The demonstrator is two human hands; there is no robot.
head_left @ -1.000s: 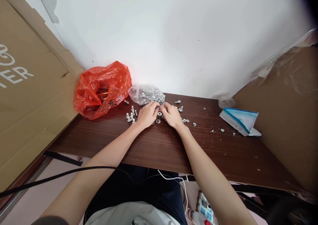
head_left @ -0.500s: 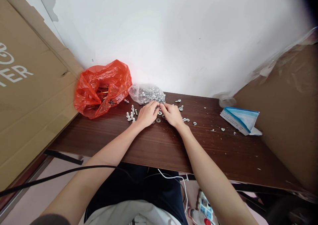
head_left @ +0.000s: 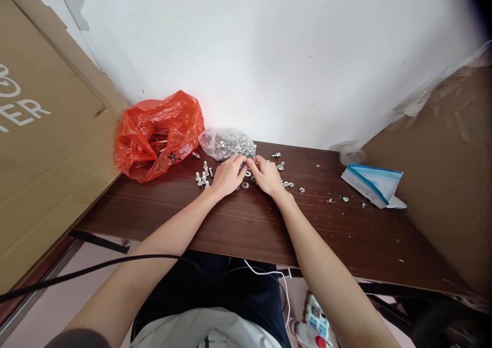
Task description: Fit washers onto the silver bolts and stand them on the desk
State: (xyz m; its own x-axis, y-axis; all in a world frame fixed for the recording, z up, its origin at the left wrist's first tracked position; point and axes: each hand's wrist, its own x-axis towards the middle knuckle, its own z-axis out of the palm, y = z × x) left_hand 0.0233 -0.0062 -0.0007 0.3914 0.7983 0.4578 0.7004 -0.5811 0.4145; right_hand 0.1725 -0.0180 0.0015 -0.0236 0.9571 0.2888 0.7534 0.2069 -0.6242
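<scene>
My left hand (head_left: 229, 176) and my right hand (head_left: 266, 176) meet at their fingertips over the dark brown table (head_left: 238, 230). Both are closed in a pinch, and whatever sits between the fingers is hidden. Just behind them lies a clear plastic bag (head_left: 226, 144) full of small metal fasteners. Flat washers (head_left: 245, 185) rest between and below the hands. Left of my left hand, several bolts (head_left: 203, 177) stand on their heads. Beside my right hand are a few nuts (head_left: 291, 185) and a loose bolt with a washer on it (head_left: 280, 166).
A red plastic bag (head_left: 142, 148) sits at the back left by a large cardboard box (head_left: 57, 122). On the right are a blue and white packet (head_left: 372, 184), a clear round container (head_left: 351, 157) and another box (head_left: 442, 174). A white wall (head_left: 269, 56) closes the back.
Both hands stay together in the same place, with only slight finger movement at most. The whole view has shifted very slightly.
</scene>
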